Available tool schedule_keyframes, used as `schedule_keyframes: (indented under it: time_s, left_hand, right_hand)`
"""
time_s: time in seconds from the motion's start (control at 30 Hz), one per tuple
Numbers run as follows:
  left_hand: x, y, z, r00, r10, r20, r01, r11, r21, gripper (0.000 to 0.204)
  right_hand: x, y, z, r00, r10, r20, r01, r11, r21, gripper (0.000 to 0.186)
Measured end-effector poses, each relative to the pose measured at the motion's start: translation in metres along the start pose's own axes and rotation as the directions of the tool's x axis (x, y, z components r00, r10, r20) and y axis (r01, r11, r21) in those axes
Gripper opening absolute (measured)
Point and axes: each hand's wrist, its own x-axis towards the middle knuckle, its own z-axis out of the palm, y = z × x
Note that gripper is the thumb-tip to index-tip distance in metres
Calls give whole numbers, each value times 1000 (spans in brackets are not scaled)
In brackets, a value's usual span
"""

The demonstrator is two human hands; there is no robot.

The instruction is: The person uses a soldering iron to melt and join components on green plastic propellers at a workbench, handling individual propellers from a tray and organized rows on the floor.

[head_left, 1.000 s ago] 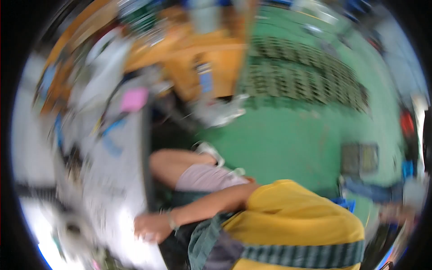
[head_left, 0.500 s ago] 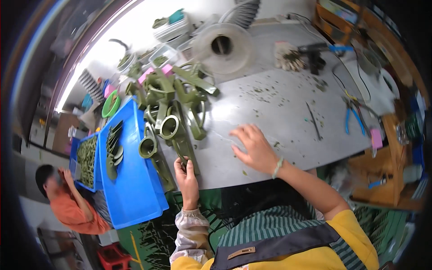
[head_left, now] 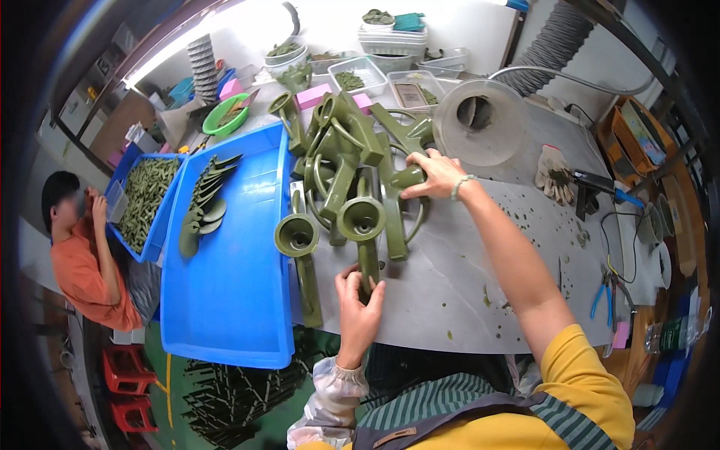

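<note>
Left grip (head_left: 361, 313) around green stem (head_left: 368, 258)

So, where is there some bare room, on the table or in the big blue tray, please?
The grey tabletop looks bare between the left hand and the right forearm, apart from a few scraps. The big blue tray has room right of and below its flat green pieces. Crowded: just right of the tray, where green funnel-ended parts pile up.

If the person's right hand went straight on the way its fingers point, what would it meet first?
Most likely the rounded green knob between the right hand's thumb and fingers; they may even touch it, as depth is unclear here.
</note>
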Motion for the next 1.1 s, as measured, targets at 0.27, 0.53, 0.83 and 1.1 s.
schedule_keyframes:
  time_s: [0.27, 0.53, 0.83, 1.1]
  left_hand:
    - [-13, -6, 16, 997, -42, 59, 53, 977, -205, 16]
    - [-10, 2, 57, 982, 186, 24, -187, 963, 196, 30]
    - [-9, 1, 53, 976, 217, 33, -219, 956, 195, 32]
    - [-6, -2, 47, 968, 249, 42, -252, 943, 216, 33]
  right_hand:
    - [-39, -2, -1, 973, -227, 48, 229, 973, -37, 74]
    - [-57, -16, -26, 962, -205, 180, 205, 979, 21, 73]
    - [-3, -151, 0, 666, -737, -115, 720, 676, -157, 63]
    - [14, -144, 22, 734, -672, 103, 679, 717, -158, 72]
